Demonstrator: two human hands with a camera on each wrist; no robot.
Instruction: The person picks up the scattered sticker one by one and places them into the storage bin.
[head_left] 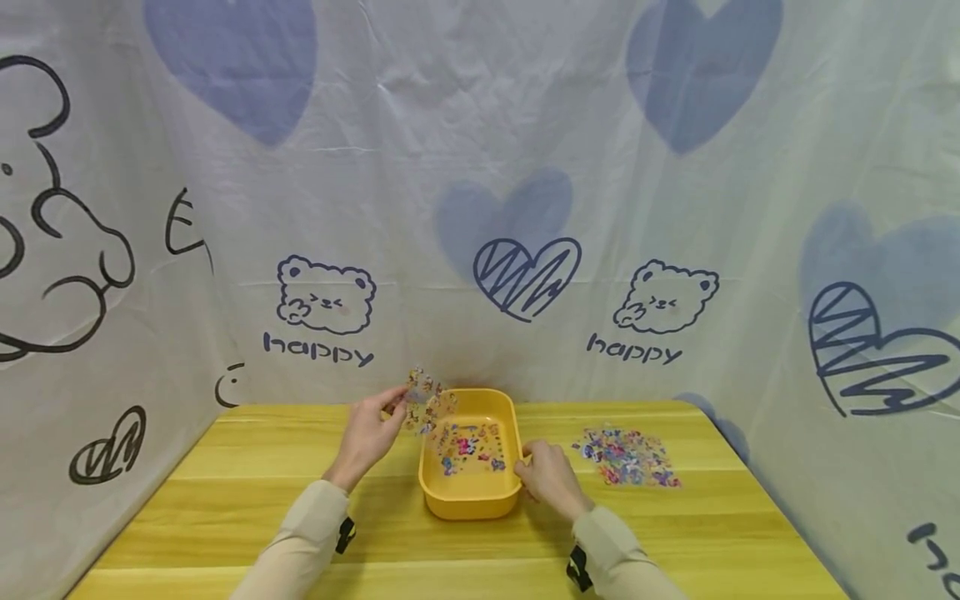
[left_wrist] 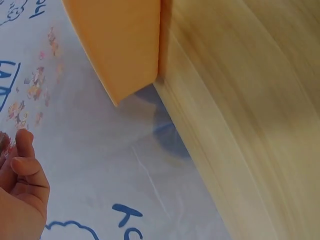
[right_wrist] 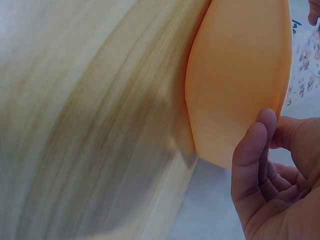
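Observation:
My left hand (head_left: 372, 433) pinches a see-through sheet with small colourful printed figures (head_left: 429, 402) by its left edge, raised above the left side of a yellow plastic tub (head_left: 472, 507). In the left wrist view the left hand's fingers (left_wrist: 31, 170) are curled at the sheet, which is only partly visible. My right hand (head_left: 552, 477) grips the tub's right rim between thumb and fingers, as the right wrist view also shows, with its fingers (right_wrist: 248, 155) against the outer wall. Inside the tub lies another patterned sheet (head_left: 468, 447).
Right of the tub, several similar colourful clear sheets (head_left: 632, 457) lie in an overlapping pile on the wood-grain table (head_left: 262, 492). A white printed cloth (head_left: 420, 208) hangs behind the table and along both sides.

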